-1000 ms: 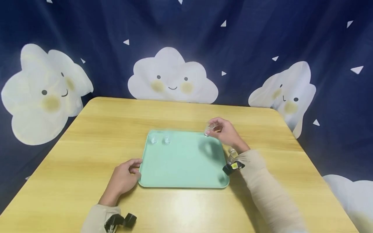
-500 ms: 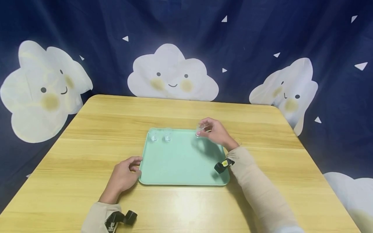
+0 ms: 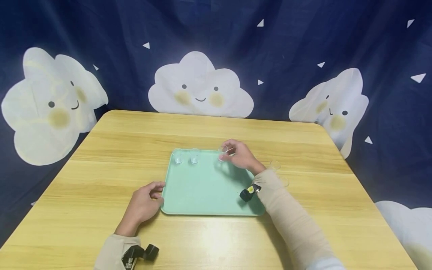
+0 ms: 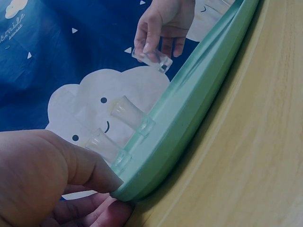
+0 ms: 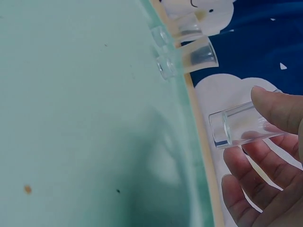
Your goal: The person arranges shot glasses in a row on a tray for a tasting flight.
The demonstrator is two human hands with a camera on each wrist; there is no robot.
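Note:
My right hand [image 3: 239, 154] pinches a small clear shot glass [image 5: 236, 124] between thumb and fingers, over the far part of the mint-green tray [image 3: 209, 191]. In the right wrist view the glass's thick base points toward the tray. Two similar glasses stand upright near the tray's far left corner, a left glass [image 3: 178, 157] and a right glass [image 3: 194, 157]. At the tray's left edge, my left hand [image 3: 143, 202] holds the rim. The left wrist view has its thumb [image 4: 97, 172] at the rim, with the other fingers curled lower down.
To the right of the tray, partly behind the right sleeve [image 3: 287, 210], the rims of two more clear glasses [image 3: 275, 165] show. A wooden table [image 3: 202, 243] carries everything. Behind it hangs a dark blue curtain [image 3: 118, 30] with cloud faces.
My right hand has carried its glass leftward along the tray's far edge, nearer the two standing glasses. The left hand has stayed at the tray's edge.

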